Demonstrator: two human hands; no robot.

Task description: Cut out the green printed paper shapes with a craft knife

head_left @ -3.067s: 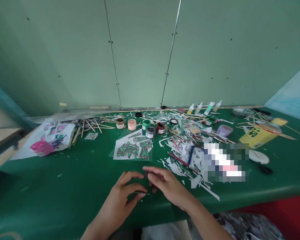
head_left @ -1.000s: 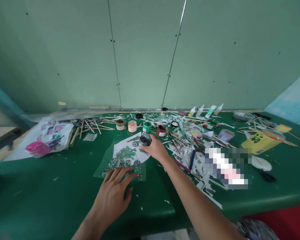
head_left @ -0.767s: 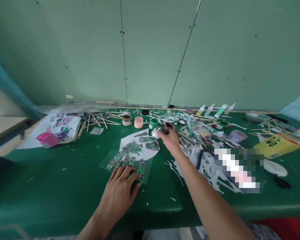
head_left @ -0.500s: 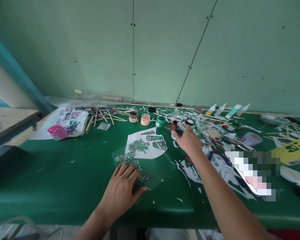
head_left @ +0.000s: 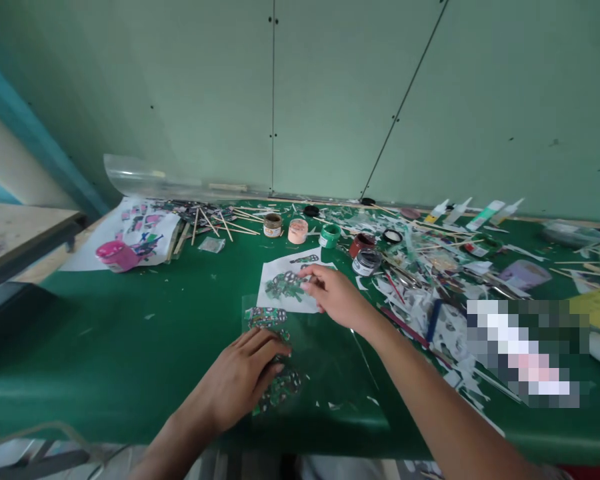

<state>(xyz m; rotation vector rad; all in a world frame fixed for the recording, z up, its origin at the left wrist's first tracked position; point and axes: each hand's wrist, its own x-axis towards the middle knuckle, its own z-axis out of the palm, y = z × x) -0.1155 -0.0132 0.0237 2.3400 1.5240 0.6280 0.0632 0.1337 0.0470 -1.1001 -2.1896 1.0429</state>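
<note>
My left hand [head_left: 253, 367] rests on a clear plastic sheet [head_left: 325, 373] near the table's front, fingers lying forward and slightly bent. Green-and-dark painted pieces [head_left: 283, 385] on the sheet show around the fingers; some are partly covered. My right hand [head_left: 337, 298] is over the right part of a white paper [head_left: 275, 303] with printed building-like shapes. Its thumb and forefinger are a little apart, and I see nothing held between them. Just beyond that hand stands an open jar of black paint [head_left: 366, 263], beside a dark red paint jar [head_left: 361, 244].
Green [head_left: 329, 235], peach [head_left: 298, 231] and brown [head_left: 273, 225] paint jars stand in a row. Paper scraps [head_left: 460, 340] and brushes crowd the right, with glue bottles [head_left: 486, 216] behind. A pink jar [head_left: 116, 256] and wooden sticks [head_left: 213, 225] are at left.
My right hand has carried the black paint jar to the right, let it go beside the dark red jar and returned to the paper. The plastic sheet has slid nearer with my left hand.
</note>
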